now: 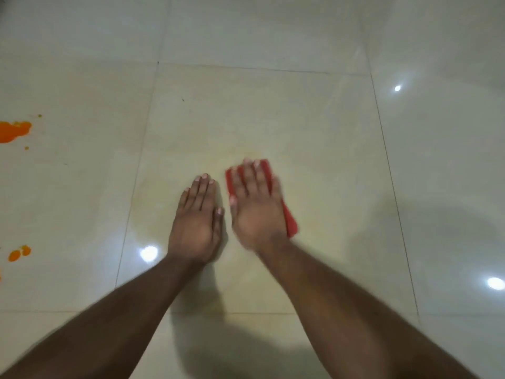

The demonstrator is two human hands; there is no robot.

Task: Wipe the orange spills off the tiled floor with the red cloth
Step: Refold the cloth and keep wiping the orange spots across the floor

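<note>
Two flat hands — right hand [257, 206] on one red cloth [290, 222] — two orange spills [13, 131].

The floor tiles [259, 119] look glossy and smooth, cream ceramic mirroring lamp glare at five and seven o'clock. The red cloth [291, 224] looks soft and matt. At nine o'clock, orange spills [13, 131] look wet.

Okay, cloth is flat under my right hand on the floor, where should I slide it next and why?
Probably slide the red cloth left, past the left hand. The tile under both hands shows no orange, while the big orange spill and smaller drops sit unwiped near the left edge. The right hand already presses the cloth flat.
</note>
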